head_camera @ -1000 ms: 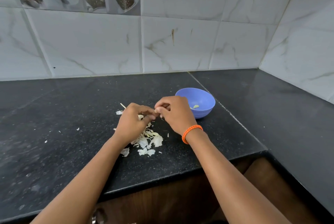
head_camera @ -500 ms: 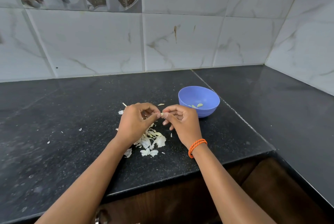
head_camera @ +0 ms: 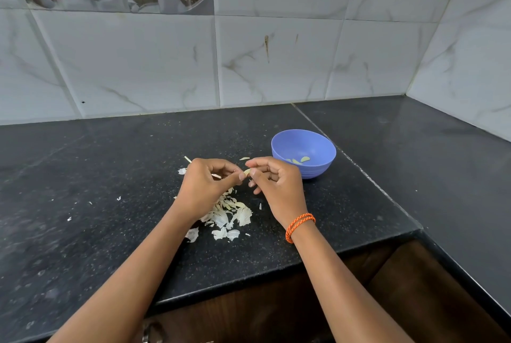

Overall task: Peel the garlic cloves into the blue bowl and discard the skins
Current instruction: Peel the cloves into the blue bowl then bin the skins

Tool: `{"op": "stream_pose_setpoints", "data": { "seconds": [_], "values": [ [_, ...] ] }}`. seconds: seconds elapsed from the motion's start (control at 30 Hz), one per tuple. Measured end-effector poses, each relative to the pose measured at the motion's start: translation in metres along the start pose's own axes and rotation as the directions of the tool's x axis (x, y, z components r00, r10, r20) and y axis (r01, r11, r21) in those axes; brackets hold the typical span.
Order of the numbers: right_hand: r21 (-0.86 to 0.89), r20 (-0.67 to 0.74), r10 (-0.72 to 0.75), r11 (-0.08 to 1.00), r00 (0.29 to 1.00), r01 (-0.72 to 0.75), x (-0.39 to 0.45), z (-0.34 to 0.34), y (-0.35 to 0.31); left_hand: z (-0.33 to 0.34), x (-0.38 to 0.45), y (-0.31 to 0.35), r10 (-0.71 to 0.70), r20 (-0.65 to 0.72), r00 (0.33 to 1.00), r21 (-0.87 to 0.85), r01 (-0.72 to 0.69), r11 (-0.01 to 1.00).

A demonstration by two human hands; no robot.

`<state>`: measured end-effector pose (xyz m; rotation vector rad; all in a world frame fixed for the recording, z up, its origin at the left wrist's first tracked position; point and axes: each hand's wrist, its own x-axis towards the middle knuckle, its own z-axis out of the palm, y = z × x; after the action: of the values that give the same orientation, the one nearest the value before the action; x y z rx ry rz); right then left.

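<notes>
— Where the two hands meet above the counter [head_camera: 83,232], what sits between them?

— A small pale garlic clove [head_camera: 247,171], pinched by the left hand [head_camera: 206,187] and the right hand [head_camera: 276,185], fingers curled round it.

— And the rest?

— Papery white skins [head_camera: 229,215] lie heaped on the speckled black stone just near of the hands. The round, smooth blue bowl [head_camera: 304,149] (a few peeled cloves [head_camera: 300,160] inside) stands right of the hands.
</notes>
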<state>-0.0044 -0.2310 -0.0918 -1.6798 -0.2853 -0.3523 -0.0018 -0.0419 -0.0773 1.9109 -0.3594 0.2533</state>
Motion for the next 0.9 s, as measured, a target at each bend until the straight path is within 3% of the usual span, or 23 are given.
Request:
{"op": "stream_pose_setpoints", "data": {
  "seconds": [0.27, 0.53, 0.9],
  "values": [
    [0.032, 0.016, -0.003, 0.999, 1.000, 0.003, 0.0009, 0.0006, 0.0019, -0.0023, -0.0012, 0.0024, -0.028, 0.037, 0.999, -0.070, 0.030, 0.997],
    [0.170, 0.062, 0.058, 0.983, 0.996, -0.068, 0.0019, -0.0010, 0.0013, -0.0028, -0.0003, 0.0014, -0.008, 0.067, 0.998, -0.130, 0.016, 0.991],
    [0.083, 0.055, 0.002, 0.997, 0.998, -0.006, -0.0017, 0.0037, -0.0001, 0.0045, 0.0043, -0.0054, 0.043, -0.023, 0.999, 0.072, -0.042, 0.997]
  ]
}}
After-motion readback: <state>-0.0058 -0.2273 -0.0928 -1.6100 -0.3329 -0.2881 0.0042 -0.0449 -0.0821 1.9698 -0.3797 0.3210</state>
